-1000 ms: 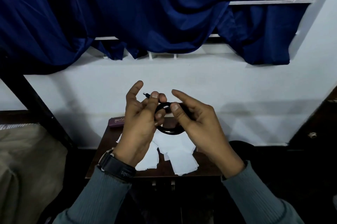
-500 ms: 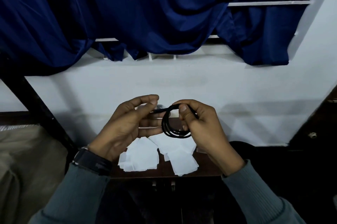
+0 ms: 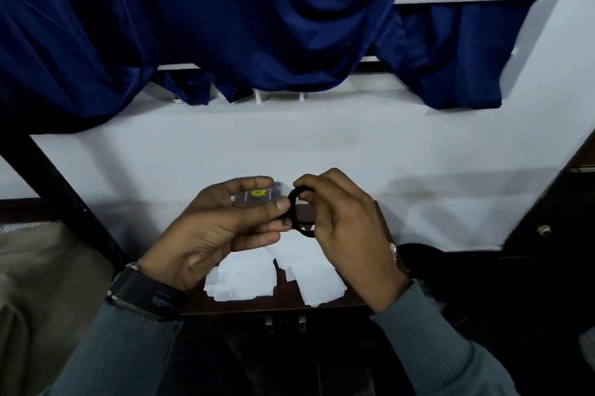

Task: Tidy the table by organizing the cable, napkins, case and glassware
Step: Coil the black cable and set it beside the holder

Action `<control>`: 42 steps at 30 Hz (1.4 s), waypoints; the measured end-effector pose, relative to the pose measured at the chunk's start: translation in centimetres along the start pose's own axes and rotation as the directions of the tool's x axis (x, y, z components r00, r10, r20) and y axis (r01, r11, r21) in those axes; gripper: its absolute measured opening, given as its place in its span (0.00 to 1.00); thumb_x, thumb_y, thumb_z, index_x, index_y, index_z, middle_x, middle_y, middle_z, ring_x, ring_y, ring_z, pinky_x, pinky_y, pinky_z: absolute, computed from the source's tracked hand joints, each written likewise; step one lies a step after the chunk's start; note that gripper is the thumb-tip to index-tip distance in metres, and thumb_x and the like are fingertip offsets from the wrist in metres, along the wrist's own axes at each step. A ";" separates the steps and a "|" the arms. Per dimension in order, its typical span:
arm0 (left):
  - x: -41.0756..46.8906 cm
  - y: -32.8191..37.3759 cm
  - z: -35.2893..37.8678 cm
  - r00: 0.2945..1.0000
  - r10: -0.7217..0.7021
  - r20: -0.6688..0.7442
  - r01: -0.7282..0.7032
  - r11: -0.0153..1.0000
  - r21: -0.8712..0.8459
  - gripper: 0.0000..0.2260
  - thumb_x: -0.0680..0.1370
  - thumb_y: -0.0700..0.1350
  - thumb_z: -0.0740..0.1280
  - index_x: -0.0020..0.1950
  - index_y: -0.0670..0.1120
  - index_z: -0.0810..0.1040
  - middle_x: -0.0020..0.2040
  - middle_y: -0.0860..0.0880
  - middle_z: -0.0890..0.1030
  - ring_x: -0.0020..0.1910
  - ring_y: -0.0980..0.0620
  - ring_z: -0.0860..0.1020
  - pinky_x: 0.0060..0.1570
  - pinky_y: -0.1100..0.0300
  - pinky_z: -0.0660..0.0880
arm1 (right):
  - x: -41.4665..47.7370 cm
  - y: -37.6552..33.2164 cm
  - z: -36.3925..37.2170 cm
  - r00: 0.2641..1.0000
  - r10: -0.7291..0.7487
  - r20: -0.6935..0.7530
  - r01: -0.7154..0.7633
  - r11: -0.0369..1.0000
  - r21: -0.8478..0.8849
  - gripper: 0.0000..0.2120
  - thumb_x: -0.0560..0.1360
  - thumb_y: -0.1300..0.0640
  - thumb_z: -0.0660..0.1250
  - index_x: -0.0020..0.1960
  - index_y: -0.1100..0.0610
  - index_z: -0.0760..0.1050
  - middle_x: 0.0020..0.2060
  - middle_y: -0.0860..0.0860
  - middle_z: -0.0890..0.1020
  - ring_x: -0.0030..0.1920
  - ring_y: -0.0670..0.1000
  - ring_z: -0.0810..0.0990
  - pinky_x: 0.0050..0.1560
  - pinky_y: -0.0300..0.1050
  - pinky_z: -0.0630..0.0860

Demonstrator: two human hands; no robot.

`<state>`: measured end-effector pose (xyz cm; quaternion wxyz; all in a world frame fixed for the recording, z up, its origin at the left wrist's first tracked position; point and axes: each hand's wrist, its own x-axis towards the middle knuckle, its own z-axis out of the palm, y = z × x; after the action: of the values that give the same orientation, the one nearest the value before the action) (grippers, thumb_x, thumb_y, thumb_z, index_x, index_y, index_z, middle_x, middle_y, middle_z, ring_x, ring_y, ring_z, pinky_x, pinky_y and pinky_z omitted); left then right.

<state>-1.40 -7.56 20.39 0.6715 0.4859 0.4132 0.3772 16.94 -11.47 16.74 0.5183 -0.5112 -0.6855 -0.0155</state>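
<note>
A black cable [image 3: 294, 207] is wound into a small coil and held in the air above the brown table [image 3: 277, 307]. My right hand [image 3: 341, 228] grips the coil from the right, fingers through the loop. My left hand [image 3: 222, 228] pinches its left side between thumb and fingers. Several white napkins [image 3: 254, 279] lie scattered on the table below my hands. Behind my left fingers a clear glass [image 3: 257, 194] with a yellow label shows partly. The case is hidden.
A white wall [image 3: 322, 144] rises right behind the small table, with dark blue curtains [image 3: 257, 19] hanging above it. A black slanted frame bar [image 3: 61, 192] and a beige cushion [image 3: 48, 283] stand at the left. Dark furniture [image 3: 547, 234] is at the right.
Both hands have kept winding the cable; the coil looks tighter and smaller. My left hand dropped from raised fingers to a pinch on the coil's left side.
</note>
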 end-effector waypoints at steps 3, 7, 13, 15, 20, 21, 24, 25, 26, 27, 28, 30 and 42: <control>0.0 -1.1 0.7 1.000 0.010 -0.020 -0.010 1.000 -0.028 0.34 0.58 0.45 0.82 0.64 0.45 0.79 0.47 0.39 0.88 0.41 0.45 0.88 0.36 0.61 0.82 | -0.2 0.0 0.4 1.000 0.011 -0.022 -0.010 1.000 0.013 0.16 0.76 0.72 0.61 0.54 0.58 0.83 0.45 0.52 0.80 0.44 0.49 0.82 0.46 0.35 0.75; 0.6 -1.7 1.5 0.989 0.110 -0.100 -0.098 0.988 0.121 0.36 0.57 0.52 0.84 0.63 0.47 0.79 0.40 0.45 0.86 0.32 0.51 0.84 0.32 0.62 0.79 | -0.2 0.1 0.8 0.979 0.205 0.005 -0.202 0.957 0.207 0.13 0.78 0.63 0.62 0.52 0.46 0.80 0.41 0.46 0.81 0.42 0.46 0.81 0.43 0.41 0.77; 1.3 -2.7 1.0 0.990 0.093 0.109 -0.101 0.992 0.072 0.29 0.69 0.56 0.78 0.68 0.47 0.79 0.60 0.43 0.86 0.59 0.46 0.84 0.62 0.52 0.80 | 0.2 0.0 0.4 0.967 0.255 0.025 -0.254 0.942 0.218 0.12 0.79 0.61 0.64 0.52 0.46 0.82 0.43 0.45 0.83 0.46 0.44 0.83 0.48 0.36 0.77; 1.5 -3.1 0.3 0.990 0.070 0.124 -0.067 0.997 -0.025 0.27 0.70 0.52 0.77 0.68 0.47 0.80 0.64 0.38 0.83 0.65 0.41 0.81 0.70 0.48 0.74 | 0.3 0.3 0.3 0.963 0.263 0.051 -0.268 0.936 0.230 0.11 0.80 0.61 0.64 0.52 0.48 0.83 0.43 0.45 0.83 0.45 0.44 0.83 0.47 0.34 0.75; 1.7 -3.0 -0.1 0.970 0.069 0.235 -0.032 0.987 -0.155 0.29 0.70 0.50 0.79 0.70 0.47 0.78 0.58 0.39 0.85 0.54 0.39 0.85 0.58 0.43 0.81 | 0.0 0.2 0.3 0.964 0.257 0.075 -0.267 0.938 0.223 0.13 0.80 0.62 0.65 0.52 0.47 0.83 0.39 0.42 0.80 0.44 0.43 0.81 0.46 0.33 0.73; 1.6 -3.1 0.2 0.962 0.078 0.263 -0.029 0.983 -0.183 0.31 0.69 0.51 0.80 0.70 0.45 0.77 0.55 0.40 0.85 0.51 0.42 0.86 0.55 0.44 0.82 | 0.1 0.0 0.3 0.967 0.245 0.066 -0.254 0.943 0.213 0.13 0.80 0.63 0.65 0.52 0.46 0.83 0.39 0.42 0.79 0.44 0.44 0.81 0.46 0.33 0.72; 1.5 -3.5 1.2 0.944 0.127 0.306 -0.037 0.958 -0.283 0.30 0.64 0.55 0.84 0.59 0.41 0.82 0.43 0.44 0.84 0.42 0.50 0.84 0.52 0.50 0.83 | 0.0 -0.4 0.7 0.974 0.214 0.077 -0.226 0.944 0.240 0.17 0.79 0.65 0.63 0.53 0.46 0.83 0.42 0.45 0.80 0.45 0.44 0.81 0.47 0.36 0.76; 1.5 -3.7 1.5 0.939 0.139 0.314 -0.034 0.948 -0.317 0.27 0.63 0.55 0.85 0.54 0.41 0.83 0.39 0.46 0.82 0.39 0.51 0.82 0.49 0.53 0.83 | 0.0 -0.4 0.7 0.975 0.203 0.087 -0.219 0.946 0.239 0.17 0.79 0.66 0.63 0.53 0.47 0.84 0.42 0.45 0.81 0.46 0.44 0.82 0.47 0.36 0.76; 1.4 -3.8 1.8 0.937 0.142 0.319 -0.022 0.935 -0.353 0.26 0.62 0.55 0.85 0.52 0.41 0.82 0.35 0.47 0.80 0.36 0.52 0.81 0.46 0.55 0.83 | 0.0 -0.5 0.8 0.976 0.195 0.095 -0.212 0.949 0.232 0.17 0.79 0.66 0.62 0.54 0.48 0.84 0.43 0.45 0.81 0.46 0.44 0.81 0.46 0.35 0.76; 1.4 -3.8 1.9 0.938 0.138 0.318 -0.004 0.922 -0.387 0.28 0.61 0.54 0.85 0.51 0.41 0.80 0.33 0.48 0.77 0.33 0.53 0.78 0.44 0.57 0.82 | 0.0 -0.5 0.7 0.976 0.192 0.103 -0.212 0.950 0.230 0.17 0.79 0.66 0.62 0.54 0.48 0.84 0.43 0.45 0.81 0.47 0.44 0.81 0.47 0.34 0.75; 1.5 -3.9 2.0 0.942 0.132 0.310 0.008 0.911 -0.413 0.30 0.60 0.52 0.86 0.52 0.41 0.78 0.32 0.49 0.75 0.30 0.54 0.75 0.42 0.58 0.81 | 0.0 -0.4 0.7 0.974 0.197 0.111 -0.219 0.947 0.235 0.17 0.79 0.66 0.63 0.54 0.48 0.84 0.43 0.45 0.81 0.48 0.44 0.82 0.47 0.33 0.75; 1.8 -3.9 1.9 0.950 0.140 0.279 -0.005 0.900 -0.436 0.34 0.58 0.49 0.87 0.57 0.42 0.76 0.33 0.51 0.75 0.27 0.57 0.68 0.41 0.57 0.81 | 0.0 -0.3 0.7 0.965 0.227 0.129 -0.254 0.929 0.269 0.16 0.80 0.66 0.64 0.55 0.47 0.84 0.44 0.45 0.82 0.49 0.44 0.82 0.48 0.33 0.75; 2.2 -3.5 0.4 0.944 0.273 0.188 -0.253 0.960 -0.122 0.23 0.76 0.38 0.73 0.68 0.48 0.71 0.33 0.44 0.80 0.31 0.48 0.79 0.39 0.56 0.81 | 0.4 0.0 -0.5 0.836 0.459 0.300 -0.542 0.611 0.577 0.11 0.81 0.65 0.67 0.54 0.52 0.84 0.30 0.40 0.81 0.23 0.41 0.72 0.31 0.32 0.71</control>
<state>0.15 -6.54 16.67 0.6765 0.5396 0.2553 0.4313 17.30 -11.48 17.26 0.6013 -0.4732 -0.5076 0.3961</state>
